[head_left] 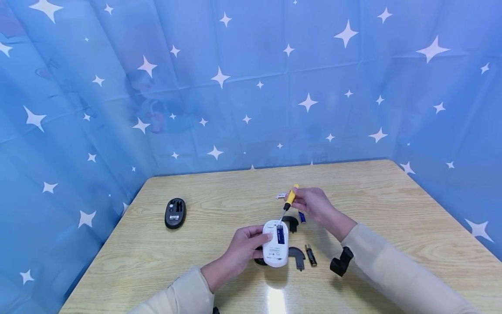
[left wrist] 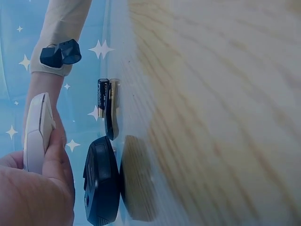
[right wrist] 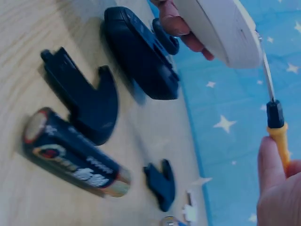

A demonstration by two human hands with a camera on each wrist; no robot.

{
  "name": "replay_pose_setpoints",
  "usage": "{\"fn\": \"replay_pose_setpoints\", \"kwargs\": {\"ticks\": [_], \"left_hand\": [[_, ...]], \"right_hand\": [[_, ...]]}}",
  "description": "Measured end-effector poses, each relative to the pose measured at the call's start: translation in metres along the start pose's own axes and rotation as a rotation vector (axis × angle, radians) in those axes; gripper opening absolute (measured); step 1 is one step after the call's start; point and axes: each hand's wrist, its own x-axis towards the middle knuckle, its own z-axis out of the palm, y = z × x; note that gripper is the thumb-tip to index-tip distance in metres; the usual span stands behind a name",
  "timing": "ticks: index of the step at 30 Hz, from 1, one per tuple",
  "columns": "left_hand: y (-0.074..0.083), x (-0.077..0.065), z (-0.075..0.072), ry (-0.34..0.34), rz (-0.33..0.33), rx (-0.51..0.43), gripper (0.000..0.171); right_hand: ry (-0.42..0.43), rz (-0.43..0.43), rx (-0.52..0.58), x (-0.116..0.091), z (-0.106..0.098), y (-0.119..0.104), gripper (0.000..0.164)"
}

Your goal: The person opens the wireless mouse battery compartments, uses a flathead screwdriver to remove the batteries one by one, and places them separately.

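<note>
My left hand (head_left: 244,245) holds a white computer mouse (head_left: 274,252) underside up, thumb over its edge, above the table. A dark blue battery (head_left: 280,235) lies in the mouse's open compartment. My right hand (head_left: 317,206) grips a screwdriver (head_left: 291,199) with a yellow handle. Its metal shaft points down to the upper end of that battery; whether the tip touches is too small to tell. Below the white mouse, a black mouse (left wrist: 101,181) rests on the table, mostly hidden in the head view. Beside it lie two curved black covers (head_left: 298,257) and a black battery (head_left: 311,255).
Another black mouse (head_left: 175,213) lies at the table's left with its underside up and compartment open. Past the covers are a blue battery (head_left: 302,217) and a small white piece (head_left: 280,196). A starry blue curtain (head_left: 251,87) hangs behind the wooden table (head_left: 219,192).
</note>
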Motion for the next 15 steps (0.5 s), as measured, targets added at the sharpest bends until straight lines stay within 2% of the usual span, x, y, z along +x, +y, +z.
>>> {"fn": "replay_pose_setpoints", "kwargs": {"ticks": [7,12,15], "left_hand": [[0.000,0.001,-0.001,-0.008,0.007,0.002,0.032],[0.000,0.001,-0.002,0.001,-0.004,0.008,0.033],[-0.001,0.001,-0.003,0.009,-0.010,0.013,0.033]], "right_hand": [[0.023,-0.239,-0.124,-0.009,0.001,-0.012,0.039],[-0.043,-0.462,-0.254,-0.021,0.007,-0.017,0.039],[-0.095,-0.611,-0.338,-0.030,0.014,-0.019,0.031]]}}
